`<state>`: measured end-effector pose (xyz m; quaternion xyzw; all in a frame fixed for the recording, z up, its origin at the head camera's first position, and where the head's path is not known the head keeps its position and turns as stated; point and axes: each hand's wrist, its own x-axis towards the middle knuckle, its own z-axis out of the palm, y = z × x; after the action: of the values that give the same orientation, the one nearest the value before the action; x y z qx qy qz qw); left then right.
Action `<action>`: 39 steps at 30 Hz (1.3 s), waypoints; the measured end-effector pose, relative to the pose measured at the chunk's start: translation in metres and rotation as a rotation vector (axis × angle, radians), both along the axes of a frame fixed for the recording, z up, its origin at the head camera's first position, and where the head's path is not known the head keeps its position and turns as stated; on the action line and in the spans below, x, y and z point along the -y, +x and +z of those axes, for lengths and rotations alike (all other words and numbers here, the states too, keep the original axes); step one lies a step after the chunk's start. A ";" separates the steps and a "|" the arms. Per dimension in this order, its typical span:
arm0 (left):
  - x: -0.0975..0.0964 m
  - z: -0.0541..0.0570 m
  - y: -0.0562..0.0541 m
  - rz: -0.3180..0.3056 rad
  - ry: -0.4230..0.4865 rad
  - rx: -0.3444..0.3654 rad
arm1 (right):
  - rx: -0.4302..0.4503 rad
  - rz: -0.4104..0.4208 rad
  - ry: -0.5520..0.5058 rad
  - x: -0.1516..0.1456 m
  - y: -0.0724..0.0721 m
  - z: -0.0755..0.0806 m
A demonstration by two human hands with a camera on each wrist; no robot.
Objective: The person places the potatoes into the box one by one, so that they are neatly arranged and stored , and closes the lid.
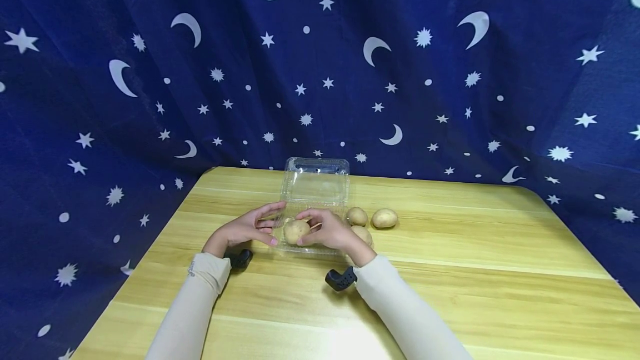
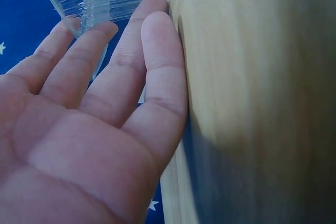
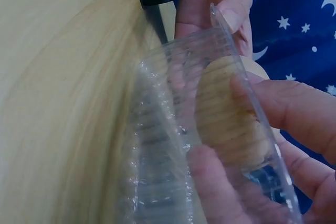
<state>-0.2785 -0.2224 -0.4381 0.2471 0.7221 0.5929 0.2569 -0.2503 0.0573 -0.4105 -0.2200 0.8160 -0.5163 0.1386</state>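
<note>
One potato (image 1: 296,232) to settle in a clear box (image 1: 310,249)

Appears to be mid-placement: setting the potato down in the front left part of the box. Grips it with the right hand (image 1: 325,229), pinched between thumb and fingertips, inside the walls. Cannot tell about contact with the bottom, with fingers and ribbed plastic in the way. Holds the left hand (image 1: 252,225) by the left wall, fingers loosely extended and grasping nothing; seems to touch the plastic in the left wrist view, probably for steadying.

Has the box near the far edge of the table (image 1: 475,238), closer to the far left corner than to the far right one, with the lid (image 1: 318,185) raised toward that far edge. Shows at least three loose potatoes (image 1: 384,218) just past the right wall, perhaps another under the right wrist.

Calls next, most likely, for resting the potato on the bottom, loosening the pinch and lifting clear without catching the thin wall; then for reaching toward the loose ones. Looks too early for closing the lid.
</note>
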 end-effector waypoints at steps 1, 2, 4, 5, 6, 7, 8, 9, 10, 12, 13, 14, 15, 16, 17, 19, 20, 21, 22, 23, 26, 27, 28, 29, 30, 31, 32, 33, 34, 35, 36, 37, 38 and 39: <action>0.000 0.000 0.000 -0.001 0.000 -0.002 | 0.003 0.000 0.004 0.001 0.000 -0.001; 0.000 0.000 0.000 0.000 0.001 0.004 | 0.002 0.001 0.009 0.002 -0.001 -0.001; 0.000 0.001 -0.001 0.000 0.005 0.013 | 0.002 -0.003 0.019 0.004 -0.001 -0.003; 0.000 0.001 -0.001 0.000 0.007 0.019 | 0.002 -0.005 0.026 0.004 -0.001 -0.003; 0.000 0.001 -0.001 0.000 0.009 0.024 | 0.002 -0.006 0.033 0.005 -0.001 -0.004; 0.000 0.001 -0.001 0.003 0.010 0.028 | 0.001 -0.006 0.041 0.006 -0.002 -0.004; 0.000 0.001 -0.001 0.004 0.011 0.034 | -0.001 -0.001 0.046 0.006 -0.002 -0.005; 0.000 0.001 -0.001 0.004 0.010 0.028 | 0.003 0.000 0.050 0.007 -0.002 -0.005; 0.000 0.001 0.000 0.005 0.011 0.032 | 0.006 0.005 0.052 0.007 -0.002 -0.005; 0.000 0.000 0.000 0.003 0.010 0.027 | 0.016 0.011 0.057 0.008 -0.002 -0.006; 0.000 0.000 0.000 0.000 0.010 0.020 | 0.020 0.013 0.061 0.009 -0.002 -0.007; 0.000 0.000 0.000 0.000 0.010 0.020 | 0.023 0.014 0.063 0.009 -0.001 -0.007; 0.000 -0.001 0.000 0.000 0.010 0.019 | 0.025 0.015 0.063 0.009 -0.001 -0.008; 0.000 -0.001 0.000 0.000 0.010 0.020 | 0.024 0.020 0.063 0.010 -0.001 -0.008; 0.000 -0.001 0.000 -0.002 0.011 0.017 | 0.021 0.023 0.065 0.010 -0.001 -0.009; 0.000 -0.002 0.000 -0.005 0.014 0.013 | 0.017 0.029 0.065 0.010 -0.001 -0.009; 0.000 -0.002 0.000 -0.005 0.015 0.014 | 0.018 0.031 0.065 0.011 -0.001 -0.009; 0.000 -0.002 0.000 -0.007 0.017 0.012 | 0.013 0.032 0.069 0.011 -0.001 -0.009; 0.001 -0.002 0.000 -0.009 0.018 0.007 | 0.015 0.029 0.076 0.012 -0.002 -0.009; 0.000 -0.002 0.000 -0.009 0.020 0.010 | 0.014 0.028 0.083 0.012 -0.002 -0.009; 0.000 -0.002 0.000 -0.009 0.024 0.013 | 0.007 0.027 0.102 0.013 -0.003 -0.008; 0.000 -0.002 0.000 -0.008 0.026 0.014 | 0.005 0.029 0.107 0.014 -0.003 -0.008; 0.000 -0.002 0.000 -0.009 0.026 0.013 | 0.010 0.031 0.106 0.014 -0.004 -0.009; 0.000 -0.002 0.000 -0.009 0.027 0.014 | 0.010 0.035 0.104 0.014 -0.004 -0.009; 0.000 -0.002 0.001 -0.010 0.027 0.013 | 0.013 0.036 0.103 0.014 -0.005 -0.010; 0.000 -0.002 0.000 -0.011 0.028 0.013 | 0.017 0.037 0.099 0.014 -0.005 -0.010; 0.000 -0.002 0.000 -0.011 0.027 0.010 | 0.023 0.040 0.095 0.014 -0.006 -0.011; 0.000 -0.002 0.000 -0.012 0.027 0.008 | 0.025 0.045 0.091 0.014 -0.006 -0.011; 0.000 -0.002 0.000 -0.013 0.028 0.009 | 0.021 0.050 0.090 0.014 -0.006 -0.011; 0.000 -0.002 0.000 -0.013 0.028 0.009 | 0.017 0.055 0.090 0.014 -0.006 -0.011; 0.000 -0.002 0.000 -0.014 0.029 0.009 | 0.014 0.063 0.087 0.013 -0.006 -0.011; 0.000 -0.002 0.000 -0.014 0.030 0.010 | 0.014 0.069 0.087 0.013 -0.006 -0.010; 0.000 -0.002 0.000 -0.015 0.028 0.010 | 0.012 0.075 0.088 0.012 -0.006 -0.010; 0.000 -0.002 0.000 -0.016 0.027 0.010 | 0.012 0.082 0.087 0.012 -0.006 -0.009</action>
<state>-0.2788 -0.2224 -0.4398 0.2532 0.7107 0.6018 0.2618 -0.2562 0.0453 -0.4197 -0.2440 0.8271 -0.4754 0.1742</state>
